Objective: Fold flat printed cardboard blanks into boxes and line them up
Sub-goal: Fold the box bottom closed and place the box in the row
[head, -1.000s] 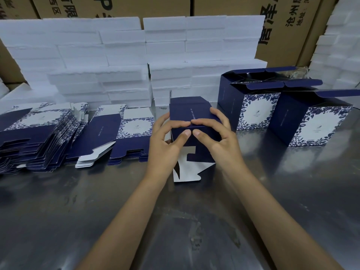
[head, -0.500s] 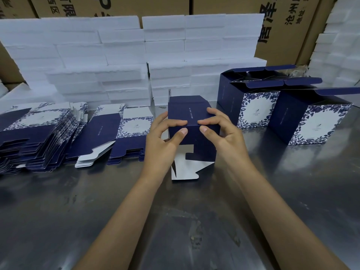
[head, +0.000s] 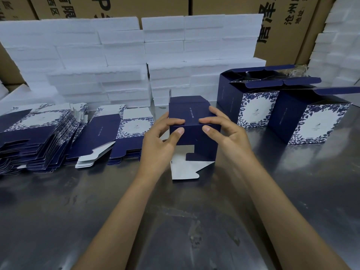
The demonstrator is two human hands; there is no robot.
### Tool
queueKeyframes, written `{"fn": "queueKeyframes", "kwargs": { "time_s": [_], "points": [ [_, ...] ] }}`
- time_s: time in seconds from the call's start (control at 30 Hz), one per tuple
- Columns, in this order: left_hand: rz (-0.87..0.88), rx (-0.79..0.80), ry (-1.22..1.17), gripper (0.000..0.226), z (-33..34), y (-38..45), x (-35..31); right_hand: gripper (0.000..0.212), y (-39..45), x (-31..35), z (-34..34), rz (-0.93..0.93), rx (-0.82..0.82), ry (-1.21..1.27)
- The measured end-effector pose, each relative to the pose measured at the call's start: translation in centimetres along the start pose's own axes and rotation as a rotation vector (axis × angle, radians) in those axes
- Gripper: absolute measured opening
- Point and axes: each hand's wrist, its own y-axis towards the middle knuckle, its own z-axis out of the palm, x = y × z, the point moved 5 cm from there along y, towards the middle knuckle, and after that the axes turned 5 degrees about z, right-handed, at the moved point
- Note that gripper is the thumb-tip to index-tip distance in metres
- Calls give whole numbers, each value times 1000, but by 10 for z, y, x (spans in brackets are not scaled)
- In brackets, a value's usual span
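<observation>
Both hands have eased apart slightly: left hand (head: 161, 141) and right hand (head: 224, 135) pinch the half-folded navy cardboard box (head: 194, 131) mid-table, white flap (head: 185, 169) splayed toward bare steel tabletop (head: 175, 221).

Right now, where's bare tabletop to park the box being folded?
Free: the steel table in front of the two finished boxes, right of the right hand; also the wide near strip below the flat blank stacks, left of the left hand. Crowded: the left rear with blanks, the back edge with white foam blocks, the centre with the box in hand.
</observation>
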Motion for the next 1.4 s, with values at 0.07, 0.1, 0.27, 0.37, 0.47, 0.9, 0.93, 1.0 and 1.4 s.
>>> {"fn": "queueKeyframes", "kwargs": {
  "time_s": [0.07, 0.1, 0.27, 0.37, 0.47, 0.9, 0.93, 1.0, 1.4],
  "points": [
    [-38, 15, 34, 22, -1, 1, 4, 25, 2, -1, -2, 14, 30, 3],
    [-64, 21, 41, 23, -1, 0, 6, 25, 3, -2, -2, 20, 38, 4],
    [-66, -35, 80, 25, -6, -2, 5, 27, 2, -8, -11, 77, 4, 120],
    [-100, -167, 38, 27, -16, 0, 9, 36, 9, -19, -26, 192, -137, 200],
    [-300, -294, -123, 30, -21, -3, 22, 45, 10, -31, -31, 313, -191, 155],
    [-559, 312, 211, 22, 31, -28, 39, 45, 5, -7, -11, 90, 39, 178],
    [-476, 328, 448, 23, 24, -24, 37, 42, 5, -6, -12, 83, 48, 138],
    [-341, 318, 784, 32, 10, -16, 28, 36, 4, -3, -15, 80, 46, 26],
    [53, -218, 374, 48, -18, -3, 1, 60, -12, -1, 10, 123, 196, -226]
  ]
}}
